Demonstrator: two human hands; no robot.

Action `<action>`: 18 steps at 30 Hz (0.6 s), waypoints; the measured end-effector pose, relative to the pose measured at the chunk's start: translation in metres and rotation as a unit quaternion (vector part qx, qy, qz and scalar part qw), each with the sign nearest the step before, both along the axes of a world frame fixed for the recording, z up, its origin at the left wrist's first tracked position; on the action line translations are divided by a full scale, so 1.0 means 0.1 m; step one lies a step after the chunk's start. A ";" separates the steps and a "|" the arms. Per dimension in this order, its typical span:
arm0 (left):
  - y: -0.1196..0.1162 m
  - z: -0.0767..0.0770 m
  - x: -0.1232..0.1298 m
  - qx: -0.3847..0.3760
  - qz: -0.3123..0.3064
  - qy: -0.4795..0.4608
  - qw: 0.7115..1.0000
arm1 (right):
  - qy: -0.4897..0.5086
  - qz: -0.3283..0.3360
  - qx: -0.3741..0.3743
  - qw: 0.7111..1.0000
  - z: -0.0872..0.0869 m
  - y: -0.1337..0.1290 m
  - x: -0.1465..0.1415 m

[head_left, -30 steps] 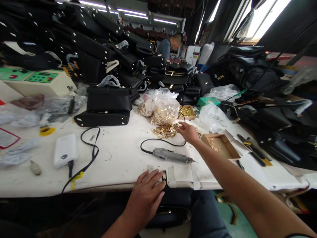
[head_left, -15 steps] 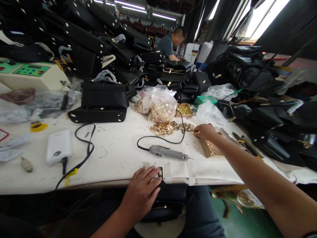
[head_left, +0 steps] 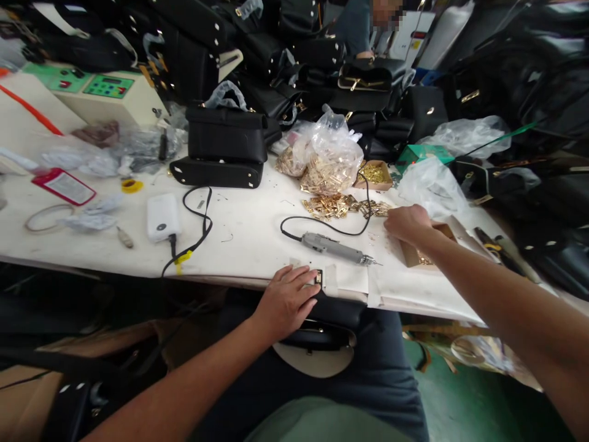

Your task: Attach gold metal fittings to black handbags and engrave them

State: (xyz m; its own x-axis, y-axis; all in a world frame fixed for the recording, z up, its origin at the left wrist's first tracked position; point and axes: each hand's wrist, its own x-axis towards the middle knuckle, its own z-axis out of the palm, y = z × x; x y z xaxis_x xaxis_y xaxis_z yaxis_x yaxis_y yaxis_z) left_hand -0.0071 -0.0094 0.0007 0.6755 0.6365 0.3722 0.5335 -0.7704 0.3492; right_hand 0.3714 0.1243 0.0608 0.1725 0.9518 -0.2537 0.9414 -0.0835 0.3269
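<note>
My left hand (head_left: 286, 302) lies with fingers spread at the table's front edge, on the strap end of a black bag (head_left: 338, 312) in my lap. A small gold fitting (head_left: 318, 277) shows beside its fingertips. Out to the right, my right hand (head_left: 407, 224) is closed, fingertips down on the table by a box of small gold parts (head_left: 426, 259); anything between the fingers is hidden. A pile of gold metal pieces (head_left: 329, 206) lies left of that hand. Between the hands rests a grey electric screwdriver (head_left: 338, 248), its tip pointing right.
Behind the pile stand a plastic bag of gold parts (head_left: 329, 162) and a small box of yellow screws (head_left: 376, 175). A white power unit (head_left: 163, 217) and a black bag (head_left: 225, 144) are on the left. Pliers (head_left: 492, 245) lie right. A person leans over bags at the back.
The view has tilted down and turned left, so the table sits higher and further right in it. My left hand keeps its place on the strap end; my right hand stays by the gold parts.
</note>
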 end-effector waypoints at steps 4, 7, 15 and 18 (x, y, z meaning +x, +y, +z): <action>0.00 0.01 0.00 -0.001 0.000 0.003 1.000 | 0.008 -0.052 0.085 0.995 0.18 -0.08 0.07; 0.00 0.01 0.00 -0.007 -0.002 0.000 1.000 | 0.151 -0.057 0.227 0.961 0.31 -0.32 -0.09; 0.04 0.01 -0.01 -0.020 -0.015 0.001 1.000 | 0.674 -0.070 0.011 0.735 -0.02 -1.26 -1.32; 0.05 0.01 -0.01 -0.029 -0.017 0.005 0.999 | 0.694 -0.076 0.015 0.715 -0.20 -1.28 -1.50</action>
